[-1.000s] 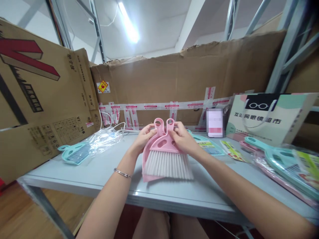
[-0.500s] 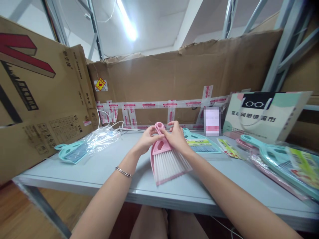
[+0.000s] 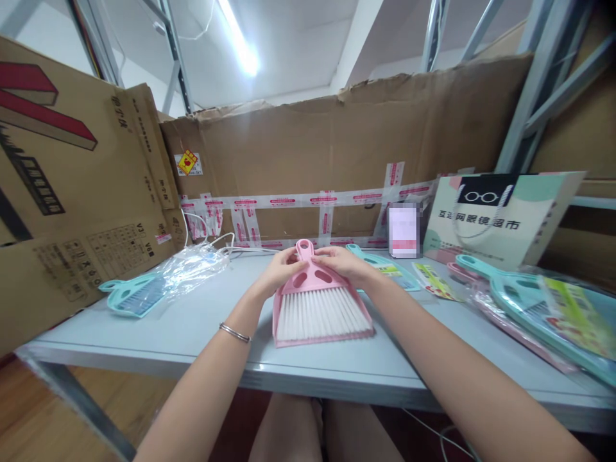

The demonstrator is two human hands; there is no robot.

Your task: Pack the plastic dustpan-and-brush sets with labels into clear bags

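A pink brush with white bristles (image 3: 320,313) lies over a pink dustpan (image 3: 283,341), the two stacked with their handles pointing away from me. My left hand (image 3: 278,273) grips the handle area from the left, fingers closed on it. From the right, my right hand (image 3: 342,264) pinches the same handle area. The handle's ring end sticks up between both hands. Bristles face me, near the table's front edge. Behind my right hand is a turquoise dustpan set (image 3: 392,273) with a yellow-green label, partly hidden by that hand.
On the left lie another turquoise set (image 3: 135,295) and crumpled clear plastic (image 3: 195,269). To the right, wrapped turquoise and pink sets (image 3: 517,292) are stacked beside a loose label card (image 3: 436,281). A paper bag (image 3: 500,221) and large cardboard boxes (image 3: 289,154) stand behind the grey table (image 3: 202,343).
The pink brush and dustpan have turned from a slant to nearly straight, and the bristles now line up over the pan. My right hand has lowered its raised fingers. The view has shifted slightly.
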